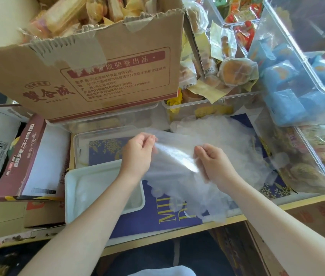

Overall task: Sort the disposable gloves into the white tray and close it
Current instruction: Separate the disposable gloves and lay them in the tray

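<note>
A loose heap of clear disposable gloves [213, 136] lies on a dark blue surface at the centre right. I hold one clear glove [175, 156] stretched between both hands above the heap. My left hand [137, 154] pinches its left edge and my right hand [213, 162] pinches its right edge. The white tray [72, 188] sits to the lower left, under my left forearm, with what look like clear gloves inside. A clear lid [82, 140] lies just behind the tray.
A torn cardboard box [97, 76] of wrapped snacks stands behind the work area. Clear plastic bins [301, 62] with packaged food crowd the right side. Cartons [24, 156] stand at the left. The wooden edge [197, 230] of the blue surface runs along the front.
</note>
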